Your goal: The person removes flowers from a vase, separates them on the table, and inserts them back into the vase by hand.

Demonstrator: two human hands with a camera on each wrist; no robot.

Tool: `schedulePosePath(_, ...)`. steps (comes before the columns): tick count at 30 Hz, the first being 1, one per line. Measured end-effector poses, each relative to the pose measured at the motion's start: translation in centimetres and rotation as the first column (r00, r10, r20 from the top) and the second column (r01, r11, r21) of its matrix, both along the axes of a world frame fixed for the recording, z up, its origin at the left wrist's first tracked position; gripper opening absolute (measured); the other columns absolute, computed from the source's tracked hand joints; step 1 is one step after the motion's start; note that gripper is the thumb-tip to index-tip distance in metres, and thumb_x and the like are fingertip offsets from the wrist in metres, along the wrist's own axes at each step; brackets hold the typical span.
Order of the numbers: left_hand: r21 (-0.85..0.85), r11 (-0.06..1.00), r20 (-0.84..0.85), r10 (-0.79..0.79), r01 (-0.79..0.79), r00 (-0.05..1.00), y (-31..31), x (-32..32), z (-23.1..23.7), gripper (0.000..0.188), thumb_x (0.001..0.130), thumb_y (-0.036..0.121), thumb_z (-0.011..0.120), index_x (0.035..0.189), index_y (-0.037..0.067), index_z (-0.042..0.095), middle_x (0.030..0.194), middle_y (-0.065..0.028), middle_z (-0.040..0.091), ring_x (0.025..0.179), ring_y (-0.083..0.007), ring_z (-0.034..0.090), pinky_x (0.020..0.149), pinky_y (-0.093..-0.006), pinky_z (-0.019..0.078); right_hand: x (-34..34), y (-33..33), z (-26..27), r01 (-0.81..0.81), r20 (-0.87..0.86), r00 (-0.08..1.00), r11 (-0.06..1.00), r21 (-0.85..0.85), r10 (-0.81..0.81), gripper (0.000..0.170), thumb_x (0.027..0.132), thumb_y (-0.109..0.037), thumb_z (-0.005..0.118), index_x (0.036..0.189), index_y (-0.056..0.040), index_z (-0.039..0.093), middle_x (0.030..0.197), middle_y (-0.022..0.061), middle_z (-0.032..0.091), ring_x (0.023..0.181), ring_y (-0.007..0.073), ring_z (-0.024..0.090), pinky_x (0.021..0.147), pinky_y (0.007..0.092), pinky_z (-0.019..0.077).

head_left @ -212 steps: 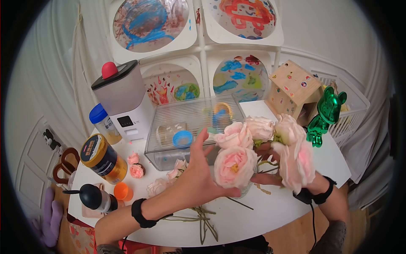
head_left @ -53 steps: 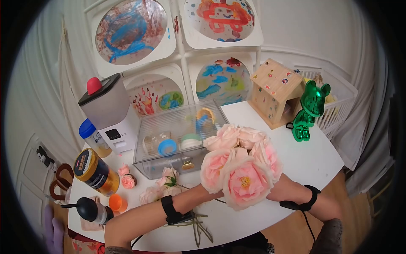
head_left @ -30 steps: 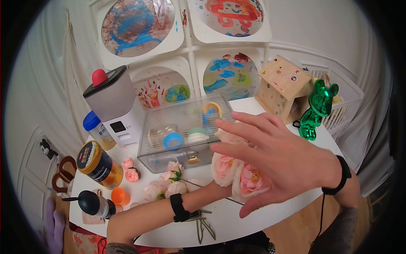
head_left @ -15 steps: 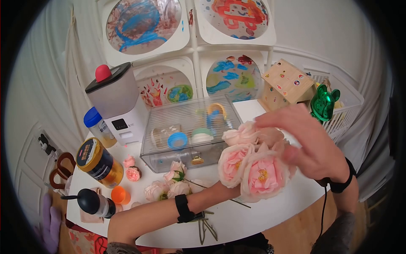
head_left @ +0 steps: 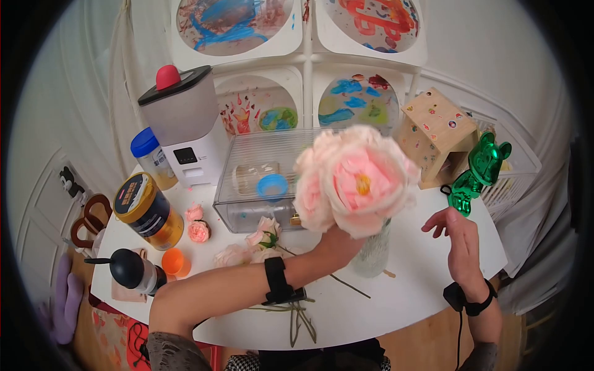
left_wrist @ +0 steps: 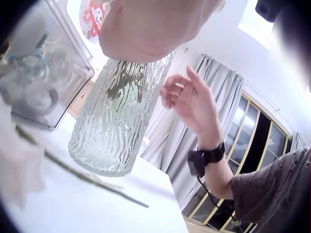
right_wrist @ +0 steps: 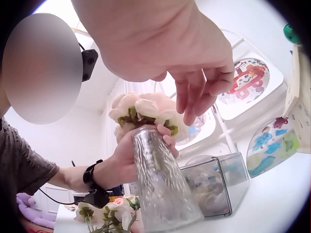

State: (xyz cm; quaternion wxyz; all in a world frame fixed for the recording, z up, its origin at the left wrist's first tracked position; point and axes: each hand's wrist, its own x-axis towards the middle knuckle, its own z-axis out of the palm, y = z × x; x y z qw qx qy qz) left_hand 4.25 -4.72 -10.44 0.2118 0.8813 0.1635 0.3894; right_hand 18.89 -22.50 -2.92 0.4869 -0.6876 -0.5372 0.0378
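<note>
My left hand grips the neck of a clear ribbed glass vase, just under a bunch of large pale pink roses. From the head, the blooms cover most of that hand, and only the lower vase shows below them. The right wrist view shows the fingers curled round the glass and green leaves under the petals. The vase leans in both wrist views. My right hand is off to the right, apart from the vase, with loosely bent fingers and nothing in them.
Loose pale roses and cut stems lie left of the vase. A clear lidded box stands behind. Farther left are a gold-lidded jar, an orange cup and a black-topped bottle. A green bear figure stands at right.
The right hand, spread over the roses a second ago, has drawn back to the right and down. The bunch looks larger and higher, and the vase now shows below it. The left hand stays beneath the blooms.
</note>
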Motion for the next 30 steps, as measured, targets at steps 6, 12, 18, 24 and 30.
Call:
schedulePosePath(6,-0.511,0.667,0.689,-0.059,0.542,0.722,1.8,-2.3,8.5,0.013,0.095,0.011,0.053,0.098,0.001,0.061,0.094,-0.0082,0.064,0.086,-0.0154,0.061,0.08,-0.0291,0.0471,-0.6,1.6,-1.5,-0.058,0.033,0.998,0.992,-0.112,0.062,0.035,0.098,-0.021,0.045,0.078,0.0022,0.062,0.069,0.0132,0.061,0.062,0.0204,0.054,0.06,0.0326,0.0436)
schedulePosePath(12,-0.482,0.836,0.641,0.133,0.262,0.756,1.2,-11.0,12.7,0.023,0.096,0.022,0.048,0.097,0.001,0.057,0.083,-0.0086,0.062,0.078,-0.0185,0.059,0.077,-0.0299,0.0447,-5.4,4.9,-2.5,-0.211,0.254,0.918,0.918,-0.336,0.304,0.015,0.085,-0.014,0.063,0.077,-0.0014,0.063,0.068,0.0142,0.064,0.059,0.0316,0.062,0.054,0.039,0.0483)
schedulePosePath(18,-0.708,0.661,0.582,0.346,0.248,0.736,-2.0,-20.1,9.4,0.022,0.096,0.024,0.046,0.092,0.003,0.053,0.083,-0.0062,0.055,0.081,-0.0223,0.055,0.078,-0.0349,0.0444,-11.5,6.8,-3.7,-0.506,0.299,0.686,0.731,-0.458,0.663,0.024,0.087,-0.022,0.06,0.072,-0.0038,0.06,0.067,0.0124,0.065,0.061,0.0321,0.064,0.056,0.0424,0.0515)
schedulePosePath(24,-0.712,0.68,0.547,0.378,0.178,0.747,-6.3,-25.8,3.9,0.043,0.093,0.042,0.047,0.097,0.0,0.053,0.082,-0.0096,0.056,0.079,-0.0231,0.057,0.073,-0.0339,0.0449,-13.1,6.9,-7.0,-0.369,0.415,0.478,0.606,-0.705,0.774,0.038,0.088,-0.037,0.059,0.074,-0.0013,0.061,0.058,0.0139,0.062,0.051,0.0328,0.062,0.049,0.042,0.0508)
schedulePosePath(30,-0.779,0.627,0.452,0.542,0.017,0.708,-5.2,-28.6,-7.4,0.06,0.093,0.059,0.04,0.093,0.002,0.056,0.087,-0.0091,0.06,0.082,-0.0196,0.056,0.074,-0.0313,0.0442,-11.2,7.3,-8.3,-0.256,0.344,0.555,0.549,-0.795,0.757,0.033,0.085,-0.032,0.06,0.076,0.0003,0.061,0.059,0.0164,0.063,0.054,0.0343,0.064,0.054,0.0447,0.0527)
